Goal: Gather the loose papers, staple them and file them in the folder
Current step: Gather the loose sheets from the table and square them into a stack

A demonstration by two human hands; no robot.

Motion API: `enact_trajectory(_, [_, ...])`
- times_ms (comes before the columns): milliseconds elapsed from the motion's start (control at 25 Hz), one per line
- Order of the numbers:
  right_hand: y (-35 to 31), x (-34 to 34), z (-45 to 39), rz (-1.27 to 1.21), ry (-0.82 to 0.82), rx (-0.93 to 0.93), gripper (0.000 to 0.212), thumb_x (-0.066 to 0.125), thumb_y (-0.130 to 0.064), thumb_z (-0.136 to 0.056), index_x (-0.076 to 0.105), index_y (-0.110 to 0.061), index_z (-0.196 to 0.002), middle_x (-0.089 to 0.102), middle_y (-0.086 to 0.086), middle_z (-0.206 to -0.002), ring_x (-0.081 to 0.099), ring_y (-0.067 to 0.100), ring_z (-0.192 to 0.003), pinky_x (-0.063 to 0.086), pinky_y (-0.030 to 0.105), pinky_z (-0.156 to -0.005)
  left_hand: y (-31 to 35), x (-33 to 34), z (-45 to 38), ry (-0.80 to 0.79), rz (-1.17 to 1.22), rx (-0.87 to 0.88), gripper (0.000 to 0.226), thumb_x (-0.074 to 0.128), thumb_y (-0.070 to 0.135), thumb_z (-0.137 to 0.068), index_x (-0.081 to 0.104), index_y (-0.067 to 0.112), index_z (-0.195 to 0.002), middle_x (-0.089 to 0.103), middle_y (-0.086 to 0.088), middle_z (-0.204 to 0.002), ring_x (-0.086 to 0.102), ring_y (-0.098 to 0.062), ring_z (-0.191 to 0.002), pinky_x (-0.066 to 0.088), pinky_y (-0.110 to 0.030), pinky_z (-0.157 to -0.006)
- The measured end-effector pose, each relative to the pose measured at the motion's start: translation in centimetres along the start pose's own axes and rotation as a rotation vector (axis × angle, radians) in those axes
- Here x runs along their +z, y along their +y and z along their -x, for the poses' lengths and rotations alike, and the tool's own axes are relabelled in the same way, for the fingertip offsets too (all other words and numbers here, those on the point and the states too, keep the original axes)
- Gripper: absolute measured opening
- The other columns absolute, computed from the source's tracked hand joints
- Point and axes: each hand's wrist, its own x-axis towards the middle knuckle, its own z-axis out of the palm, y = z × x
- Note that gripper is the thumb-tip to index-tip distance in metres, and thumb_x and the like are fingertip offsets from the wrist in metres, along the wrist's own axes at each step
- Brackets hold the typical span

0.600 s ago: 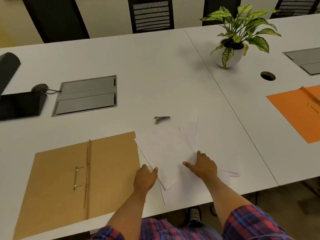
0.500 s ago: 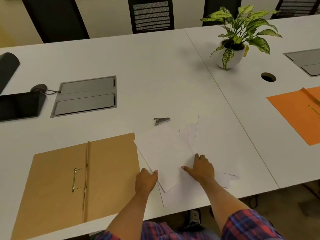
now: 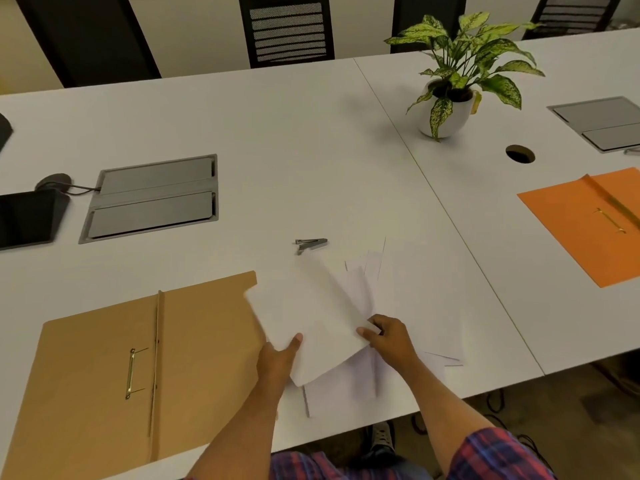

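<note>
Several loose white papers [image 3: 408, 306] lie fanned out on the white table near its front edge. My left hand [image 3: 277, 362] grips the left edge of the top sheet [image 3: 311, 313], thumb on top. My right hand [image 3: 389, 337] pinches the same sheet's right edge, and the sheet is lifted a little off the pile. An open tan folder [image 3: 194, 348] with a brass fastener [image 3: 131, 373] lies flat to the left, its right edge under the sheet. A small grey stapler [image 3: 310, 243] rests just beyond the papers.
An orange folder [image 3: 568, 223] lies open at the right. A potted plant [image 3: 450, 109] stands at the back right, near a cable hole [image 3: 520, 154]. A grey cable hatch [image 3: 152, 197] and a dark tablet [image 3: 26, 218] are at the left. Chairs stand behind the table.
Both hands have closed on the top sheet's edges and raised it slightly; it has shifted left over the tan folder's edge. My right hand moved in from the pile.
</note>
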Motion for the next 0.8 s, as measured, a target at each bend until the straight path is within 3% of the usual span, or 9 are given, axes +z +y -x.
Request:
enact_trajectory(80, [0.1,-1.0,0.5,-0.084,-0.121,0.014,0.018,0.079,-0.018,-0.084,0.072,-0.001,-0.081,0.073,0.02,-0.083,0.07,0.027,-0.075,0.059,0.039,-0.067,0.0,-0.9,-0.1,0.021,0.095,-0.002,0.066,0.084,0.025,-0.077,0.054,0.007,-0.133,0.063,-0.003,-0.125,0.06,-0.027,-0.113,0.046,-0.045,-0.106])
enact_trajectory(160, [0.3,-1.5,1.1,-0.099,-0.154,0.037,0.021,0.081,-0.028,-0.082,0.076,-0.008,-0.083,0.076,0.013,-0.086,0.073,0.029,-0.083,0.059,0.043,-0.075,0.0,-1.6,-0.4,0.025,0.126,-0.022,0.067,0.083,0.017,-0.077,0.053,0.003,-0.135,0.063,-0.012,-0.132,0.06,-0.033,-0.118,0.047,-0.047,-0.105])
enact_trajectory(240, [0.5,-1.4,1.6,-0.024,-0.051,0.066,0.03,0.077,-0.046,-0.082,0.075,-0.017,-0.089,0.074,0.004,-0.091,0.07,0.024,-0.085,0.057,0.04,-0.076,0.1,-2.6,-0.5,0.04,0.108,-0.033,0.068,0.083,0.015,-0.077,0.052,-0.001,-0.136,0.061,-0.016,-0.135,0.058,-0.037,-0.122,0.046,-0.047,-0.105])
enact_trajectory(320, [0.8,-0.9,1.9,0.145,0.105,0.154,0.047,0.071,-0.056,-0.083,0.066,-0.019,-0.111,0.064,-0.001,-0.108,0.065,0.021,-0.096,0.051,0.033,-0.08,0.0,-3.7,-0.8,0.062,0.055,-0.022,0.073,0.082,0.016,-0.078,0.047,-0.003,-0.14,0.055,-0.017,-0.141,0.052,-0.038,-0.129,0.041,-0.047,-0.11])
enact_trajectory(440, [1.0,0.8,2.1,0.322,0.106,0.268,0.072,0.07,-0.059,-0.081,0.047,-0.014,-0.132,0.054,0.005,-0.124,0.06,0.027,-0.111,0.048,0.035,-0.084,-0.5,-5.0,-1.0,0.043,-0.015,-0.021,0.076,0.079,0.015,-0.081,0.04,-0.005,-0.143,0.049,-0.018,-0.147,0.046,-0.038,-0.135,0.036,-0.045,-0.113])
enact_trajectory(600, [0.0,3.2,1.9,0.379,0.072,0.281,0.069,0.076,-0.047,-0.082,0.043,-0.009,-0.129,0.057,0.009,-0.12,0.061,0.029,-0.109,0.045,0.032,-0.078,-1.6,-5.3,-1.1,-0.059,-0.125,-0.047,0.066,0.073,0.015,-0.087,0.042,-0.004,-0.142,0.051,-0.016,-0.143,0.048,-0.038,-0.131,0.037,-0.043,-0.111])
enact_trajectory(720, [-0.3,4.1,1.9,0.342,0.063,0.296,0.051,0.075,-0.017,-0.084,0.043,-0.01,-0.123,0.061,0.009,-0.108,0.064,0.027,-0.098,0.047,0.028,-0.072,-2.0,-4.9,-0.8,-0.101,-0.181,-0.032,0.061,0.072,0.017,-0.088,0.047,-0.001,-0.141,0.056,-0.018,-0.139,0.054,-0.037,-0.125,0.042,-0.043,-0.109])
enact_trajectory(800, [-0.3,4.3,1.8,0.247,0.055,0.295,0.032,0.07,-0.004,-0.083,0.048,-0.014,-0.104,0.061,0.005,-0.091,0.062,0.02,-0.081,0.047,0.025,-0.065,-1.8,-4.6,-0.4,-0.095,-0.187,-0.005,0.059,0.072,0.018,-0.088,0.049,0.0,-0.14,0.058,-0.017,-0.137,0.055,-0.036,-0.124,0.043,-0.041,-0.108])
